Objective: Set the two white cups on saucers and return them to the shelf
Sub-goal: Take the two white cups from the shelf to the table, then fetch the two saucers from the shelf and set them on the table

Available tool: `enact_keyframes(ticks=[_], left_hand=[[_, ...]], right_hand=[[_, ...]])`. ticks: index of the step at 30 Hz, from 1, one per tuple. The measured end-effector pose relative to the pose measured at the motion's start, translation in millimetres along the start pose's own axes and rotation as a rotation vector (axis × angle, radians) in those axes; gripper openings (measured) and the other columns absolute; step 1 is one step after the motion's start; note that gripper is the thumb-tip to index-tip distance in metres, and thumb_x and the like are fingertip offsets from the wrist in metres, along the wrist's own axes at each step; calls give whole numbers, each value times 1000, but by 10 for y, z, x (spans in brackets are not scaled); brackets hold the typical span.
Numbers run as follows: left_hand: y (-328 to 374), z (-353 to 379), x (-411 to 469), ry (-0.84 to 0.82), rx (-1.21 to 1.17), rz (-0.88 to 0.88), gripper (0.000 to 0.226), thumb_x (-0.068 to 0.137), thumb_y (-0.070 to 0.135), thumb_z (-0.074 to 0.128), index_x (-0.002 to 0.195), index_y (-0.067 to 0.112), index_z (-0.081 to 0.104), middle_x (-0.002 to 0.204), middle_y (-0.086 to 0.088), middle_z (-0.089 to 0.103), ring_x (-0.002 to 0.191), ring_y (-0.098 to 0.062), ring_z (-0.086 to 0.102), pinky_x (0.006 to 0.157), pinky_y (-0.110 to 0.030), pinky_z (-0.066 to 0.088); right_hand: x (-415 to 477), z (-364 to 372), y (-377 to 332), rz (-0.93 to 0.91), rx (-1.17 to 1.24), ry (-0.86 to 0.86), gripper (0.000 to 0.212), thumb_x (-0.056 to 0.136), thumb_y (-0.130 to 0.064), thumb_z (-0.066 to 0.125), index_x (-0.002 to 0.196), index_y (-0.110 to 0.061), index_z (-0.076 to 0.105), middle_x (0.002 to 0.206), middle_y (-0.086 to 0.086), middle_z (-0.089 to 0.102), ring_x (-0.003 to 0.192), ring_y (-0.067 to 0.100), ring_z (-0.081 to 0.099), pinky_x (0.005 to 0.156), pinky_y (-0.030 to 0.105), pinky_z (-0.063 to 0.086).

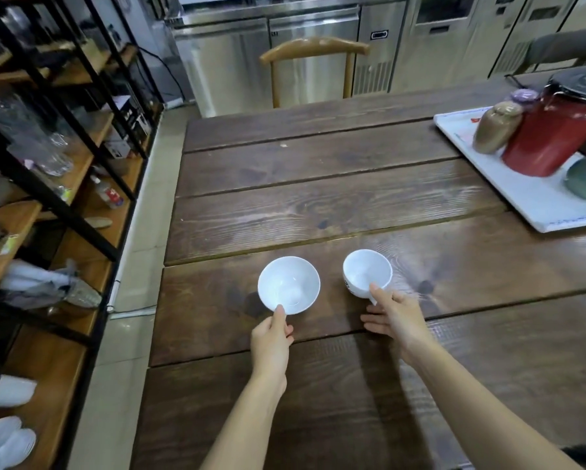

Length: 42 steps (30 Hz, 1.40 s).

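Note:
Two white cups are over the dark wooden table. The left cup is wide and bowl-like, tilted toward me; my left hand pinches its near rim with thumb on top. The right cup has a dark mark on its side; my right hand grips it at its handle, thumb on the rim. Both cups look empty. No saucer shows under either cup. White saucer-like dishes lie on the shelf at the lower left.
A black-framed wooden shelf unit with glassware and bottles stands along the left. A white tray at the right holds a red pot, a brown jar and a green vessel. A wooden chair stands at the table's far end.

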State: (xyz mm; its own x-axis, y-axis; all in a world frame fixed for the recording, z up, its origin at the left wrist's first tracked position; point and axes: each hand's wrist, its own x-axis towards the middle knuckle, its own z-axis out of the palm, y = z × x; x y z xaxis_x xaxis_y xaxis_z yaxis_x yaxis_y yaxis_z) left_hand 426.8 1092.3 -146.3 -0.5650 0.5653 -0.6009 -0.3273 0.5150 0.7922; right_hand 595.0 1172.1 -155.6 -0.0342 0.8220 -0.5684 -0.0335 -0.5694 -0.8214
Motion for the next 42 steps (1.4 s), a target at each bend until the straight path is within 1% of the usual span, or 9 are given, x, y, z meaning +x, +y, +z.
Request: enact_keyframes(ticks=[3, 7, 11, 16, 21, 26, 33, 39, 42], left_hand=[[-13, -20, -13, -22, 28, -2, 34, 94, 34, 47, 76, 7, 58, 88, -7, 60, 87, -18, 61, 83, -33, 51], [11, -51, -64, -96, 52, -39, 35, 94, 36, 47, 109, 6, 56, 108, -9, 60, 96, -22, 62, 83, -34, 51], [37, -156, -131, -100, 18, -42, 28, 92, 33, 52, 110, 12, 52, 110, -10, 60, 94, -22, 63, 84, -36, 52], [59, -365, -245, -10, 112, 80, 21, 91, 35, 54, 101, 17, 54, 111, -7, 61, 95, -19, 59, 81, -31, 46], [87, -846, -476, 155, 298, 471, 49, 87, 50, 50, 129, 25, 49, 130, 1, 57, 107, -13, 52, 88, -32, 43], [28, -1735, -908, 261, 422, 682, 73, 77, 67, 49, 141, 38, 30, 147, 6, 40, 132, -18, 40, 105, -43, 38], [-518, -3468, -1713, 660, 562, 736, 65, 84, 58, 49, 140, 28, 38, 143, 2, 46, 130, -16, 40, 101, -32, 33], [-1276, -5005, -2602, 978, 550, 549, 67, 83, 61, 44, 141, 27, 37, 145, 2, 45, 131, -17, 39, 106, -35, 32], [-1632, -5621, -3102, 1151, 569, 470, 66, 85, 58, 47, 141, 26, 37, 144, -1, 46, 131, -17, 40, 107, -35, 32]], right_hand=[[-24, -51, 26, 50, -112, -18, 46, 83, -43, 61, 99, -1, 55, 96, 22, 64, 78, 34, 69, 56, 34, 56], [-28, -65, 12, 47, -217, -5, 50, 83, -51, 57, 105, -6, 51, 89, 17, 64, 73, 29, 67, 55, 34, 55], [-54, -157, -47, -54, -341, 79, 54, 82, -53, 54, 107, -5, 51, 88, 15, 64, 63, 23, 59, 51, 31, 49], [-279, -202, -172, -343, -599, 160, 48, 81, -54, 54, 105, -12, 52, 106, 10, 63, 91, 25, 57, 78, 37, 44], [-797, 125, -260, -606, -777, -33, 73, 77, -58, 57, 138, -22, 38, 142, 4, 46, 128, 23, 43, 100, 39, 36], [-1380, 712, -191, -928, -994, -149, 79, 78, -61, 53, 144, -27, 25, 151, 1, 33, 133, 22, 37, 109, 43, 24], [-2534, 1909, 492, -1127, -1109, -432, 84, 77, -68, 47, 146, -33, 13, 155, 2, 23, 142, 22, 19, 110, 51, 18], [-3849, 3022, 1274, -1249, -1083, -772, 89, 68, -78, 34, 145, -39, 10, 155, 2, 23, 139, 25, 25, 109, 48, 20], [-4501, 3468, 1676, -1320, -1054, -950, 84, 76, -71, 43, 146, -38, 9, 156, -1, 22, 142, 17, 17, 112, 44, 15]])
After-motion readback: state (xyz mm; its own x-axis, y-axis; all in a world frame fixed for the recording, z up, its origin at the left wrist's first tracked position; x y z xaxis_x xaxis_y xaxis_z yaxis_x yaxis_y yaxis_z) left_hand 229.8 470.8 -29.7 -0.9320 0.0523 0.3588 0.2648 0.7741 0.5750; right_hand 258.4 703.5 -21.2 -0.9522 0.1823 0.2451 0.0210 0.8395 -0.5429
